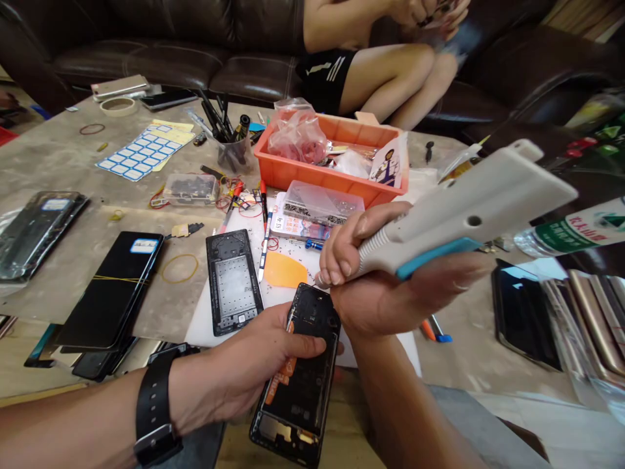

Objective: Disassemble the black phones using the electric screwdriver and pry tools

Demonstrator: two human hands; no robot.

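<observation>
My left hand (pixel 273 355) is closed around an opened phone (pixel 307 391), its thumb lying across the inside. The phone is tilted, with its dark battery, an orange printed strip and inner parts exposed. My right hand (pixel 385 280) grips a grey electric screwdriver (pixel 454 208) with a blue lever, fingers wrapped near its ribbed nose. The screwdriver's tip points down at the phone's upper end; whether it touches is hard to see. Just left of the phone lies a black phone frame (pixel 234 280) on a white sheet (pixel 200 319). An orange plastic piece (pixel 286 270) lies behind the phone.
An orange bin (pixel 332 176) with bags stands at the back, a clear screw box (pixel 322 203) before it. Banded black phones (pixel 114 286) lie left. More phones (pixel 527 312) and a water bottle (pixel 576 228) are right. Another person (pixel 381 78) sits on the sofa behind.
</observation>
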